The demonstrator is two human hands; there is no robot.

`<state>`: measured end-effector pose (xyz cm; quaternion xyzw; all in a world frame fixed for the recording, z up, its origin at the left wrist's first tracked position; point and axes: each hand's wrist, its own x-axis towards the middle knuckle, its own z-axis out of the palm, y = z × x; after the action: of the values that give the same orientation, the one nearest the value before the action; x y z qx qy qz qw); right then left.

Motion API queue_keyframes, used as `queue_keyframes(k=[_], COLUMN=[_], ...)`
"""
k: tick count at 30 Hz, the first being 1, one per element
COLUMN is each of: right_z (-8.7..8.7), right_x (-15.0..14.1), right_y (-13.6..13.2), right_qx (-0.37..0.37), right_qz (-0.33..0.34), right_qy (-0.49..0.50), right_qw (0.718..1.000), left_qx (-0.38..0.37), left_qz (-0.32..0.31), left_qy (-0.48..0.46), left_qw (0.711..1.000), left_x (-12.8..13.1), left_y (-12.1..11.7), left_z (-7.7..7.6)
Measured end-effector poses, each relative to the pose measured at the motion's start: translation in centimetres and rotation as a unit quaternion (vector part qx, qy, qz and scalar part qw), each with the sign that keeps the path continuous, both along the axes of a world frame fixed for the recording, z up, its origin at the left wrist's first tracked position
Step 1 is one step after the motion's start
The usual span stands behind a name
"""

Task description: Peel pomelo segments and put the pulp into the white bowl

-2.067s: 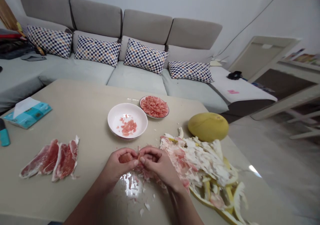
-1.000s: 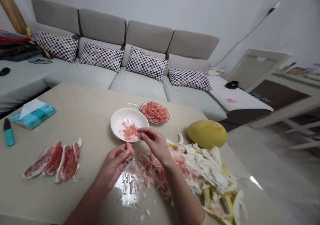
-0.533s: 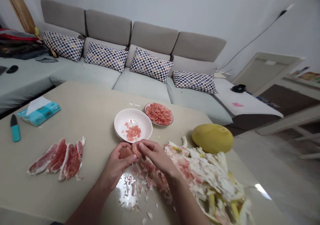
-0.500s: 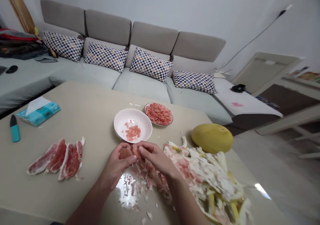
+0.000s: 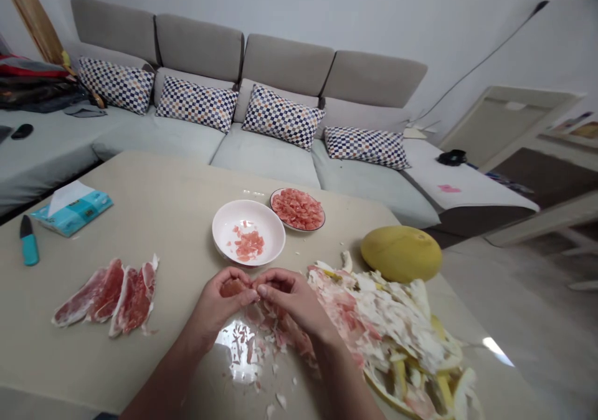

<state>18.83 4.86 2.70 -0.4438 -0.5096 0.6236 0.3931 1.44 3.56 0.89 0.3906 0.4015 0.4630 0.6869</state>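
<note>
Pink flesh showed inside the curl of the left hand, whose fingers were closed around a piece of fruit; the piece was held above the bench, just short of the bowl's near rim. The right hand met it, fingers bent and drawn narrow, thumb tip beside thumb tip; I could not tell whether they had any grip on the piece. Directly beyond both hands stood the white bowl, with some pink bits lying low inside, so little room lay between knuckles and rim. Behind its right side sat the dark-rimmed plate, heaped with more flesh, close to the far edge of the bench; whether bowl and plate touched was hidden. On the right, the heap of peel crowded the right forearm and spread toward the near side, and behind it the whole yellow fruit rested near the sloping right edge. Skin scraps lay beneath and between the arms. More room opened on the left: a broad stretch of bench separated the left hand from two peeled wedges, and farther off, the knife lay just beside the tissue pack, near the left edge. Past the far edge ran the couch.
</note>
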Motion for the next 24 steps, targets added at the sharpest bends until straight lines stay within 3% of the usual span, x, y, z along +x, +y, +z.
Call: queue_keyframes(k=[3, 5, 9, 19, 24], right_z=[0.1, 0.1, 0.1, -1.1, -1.2], right_x=[-0.2, -0.2, 0.1, -0.3, -0.4], right_y=[-0.4, -0.5, -0.4, -0.2, -0.2], right_qx=[0.019, 0.030, 0.022, 0.003, 0.031], right_qz=[-0.026, -0.024, 0.001, 0.015, 0.005], right_qy=[-0.060, -0.069, -0.035, 0.097, 0.070], right_qw=[0.998, 0.997, 0.999, 0.995, 0.997], left_qx=[0.047, 0.050, 0.017, -0.026, -0.008], left_qz=[0.007, 0.002, -0.017, 0.038, 0.009], left_qy=[0.115, 0.138, 0.104, -0.025, -0.015], left_qw=[0.992, 0.989, 0.994, 0.999, 1.000], left_x=[-0.3, -0.4, -0.5, -0.3, -0.2], left_y=[0.2, 0.3, 0.4, 0.2, 0.0], left_z=[0.3, 0.6, 0.8, 0.3, 0.5])
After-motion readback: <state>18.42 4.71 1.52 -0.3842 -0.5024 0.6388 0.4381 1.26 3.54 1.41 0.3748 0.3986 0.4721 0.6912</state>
